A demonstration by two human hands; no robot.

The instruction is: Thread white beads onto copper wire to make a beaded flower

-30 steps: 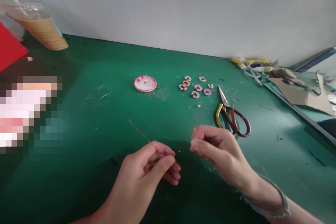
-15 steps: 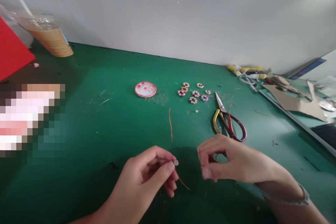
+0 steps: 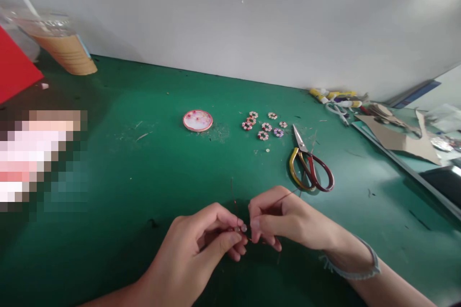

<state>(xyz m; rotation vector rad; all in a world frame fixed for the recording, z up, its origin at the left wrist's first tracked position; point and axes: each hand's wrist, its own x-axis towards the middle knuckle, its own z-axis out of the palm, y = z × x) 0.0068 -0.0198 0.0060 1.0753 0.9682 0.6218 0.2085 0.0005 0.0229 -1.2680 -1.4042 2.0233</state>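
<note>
My left hand (image 3: 201,242) is closed, pinching a thin copper-coloured wire (image 3: 235,204) between thumb and forefinger. At those fingertips sits a small pale round bead (image 3: 244,228), with one more partly hidden beside it. One end of the wire sticks up beyond the fingers. Close on the right, my right hand (image 3: 279,216) is closed in a pinch on the wire near the bead, and a thin strand runs over its back. Past the hands lie several bead rings (image 3: 263,135), and a shallow dish (image 3: 198,121) with a red rim holds small beads.
Scissors (image 3: 302,153) with yellow and red handles lie beyond my right hand. Cut cardboard (image 3: 399,139) and glue tubes (image 3: 319,96) are at the right. A drink cup (image 3: 66,53) with a straw stands back left, near a red sheet (image 3: 16,67). A wall closes the far side.
My right hand has moved left, from a gap away to right beside my left fingertips and the bead. The left hand stays about where it was. The view has shifted slightly.
</note>
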